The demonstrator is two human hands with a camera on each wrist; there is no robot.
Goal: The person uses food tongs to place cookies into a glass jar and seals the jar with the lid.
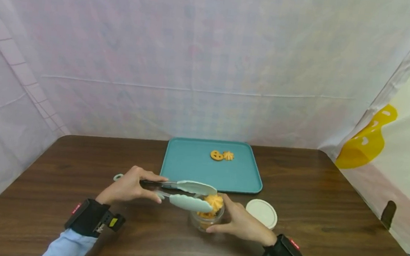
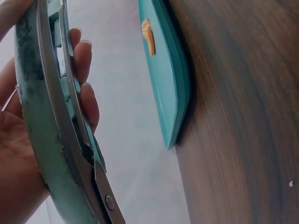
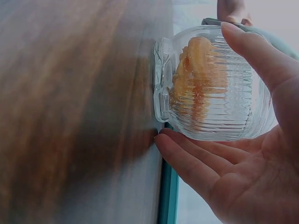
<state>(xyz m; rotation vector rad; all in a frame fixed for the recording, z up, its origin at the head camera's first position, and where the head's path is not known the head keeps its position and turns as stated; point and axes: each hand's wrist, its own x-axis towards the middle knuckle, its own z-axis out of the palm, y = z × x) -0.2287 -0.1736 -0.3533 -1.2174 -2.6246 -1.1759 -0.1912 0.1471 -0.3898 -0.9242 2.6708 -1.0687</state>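
Note:
My left hand (image 1: pixel 130 187) grips tongs with pale green heads (image 1: pixel 191 203) by the handle, thumb below and fingers above. Between the tong heads, at the mouth of a small glass jar (image 1: pixel 201 225), is a golden swirl-shaped cookie (image 1: pixel 216 201). My right hand (image 1: pixel 243 224) holds that jar from the right, thumb on the near side and fingers round the far side. Ribbed clear walls show more golden cookies (image 3: pixel 198 84) inside in the right wrist view. In the left wrist view, the tongs (image 2: pixel 49 121) lie across the palm.
Behind the hands lies a teal tray (image 1: pixel 189 172) with a pretzel-shaped cookie (image 1: pixel 216 155) and a swirl cookie (image 1: pixel 228 156) side by side. A round white lid (image 1: pixel 261 213) rests on the brown wooden table (image 1: pixel 320 205), right of the jar. Pale cloth (image 1: pixel 196 61) hangs behind the table.

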